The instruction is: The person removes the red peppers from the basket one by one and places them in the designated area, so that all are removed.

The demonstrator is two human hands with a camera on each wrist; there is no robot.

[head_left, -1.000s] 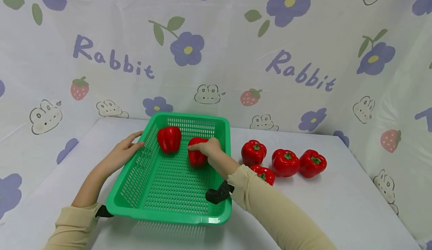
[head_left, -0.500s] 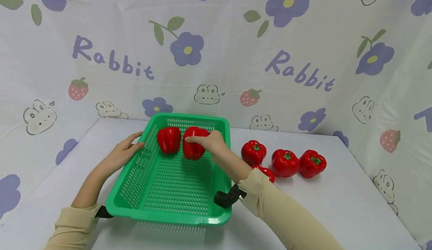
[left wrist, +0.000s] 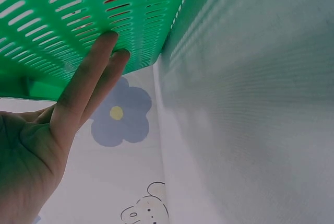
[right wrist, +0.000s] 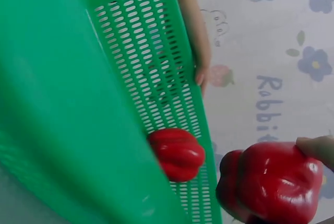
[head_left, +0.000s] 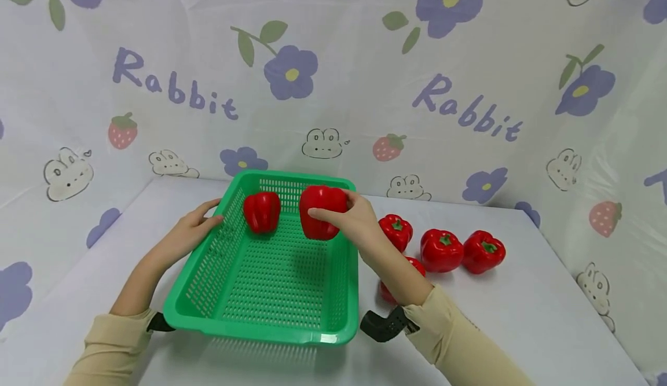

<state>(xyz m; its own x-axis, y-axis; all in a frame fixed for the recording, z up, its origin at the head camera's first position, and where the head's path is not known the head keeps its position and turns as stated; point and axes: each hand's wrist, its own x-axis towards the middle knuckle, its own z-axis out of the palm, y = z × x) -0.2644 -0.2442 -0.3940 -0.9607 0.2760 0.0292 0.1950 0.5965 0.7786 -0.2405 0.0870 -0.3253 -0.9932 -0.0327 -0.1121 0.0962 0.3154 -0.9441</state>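
Observation:
My right hand [head_left: 359,218] grips a red bell pepper [head_left: 322,212], thumb across its near side, above the right part of the green basket [head_left: 260,335]. That pepper also fills the lower right of the right wrist view [right wrist: 274,182], the thumb on its skin. Inside the basket at the back left sits another red bell pepper [head_left: 262,212]. My left hand [head_left: 190,231] rests at the basket's left side. The left wrist view shows its straight fingers [left wrist: 86,80] against the slotted outer wall.
Right of the basket, several red peppers stand on the white table, among them a far right pepper [head_left: 483,252] and a middle pepper [head_left: 441,251]. My right forearm partly covers a nearer pepper [head_left: 388,293]. A patterned cloth [head_left: 333,85] hangs behind the table.
My right hand has lifted the bell pepper from inside the basket and moved it up and right toward the right rim. My left hand and the basket have stayed in place.

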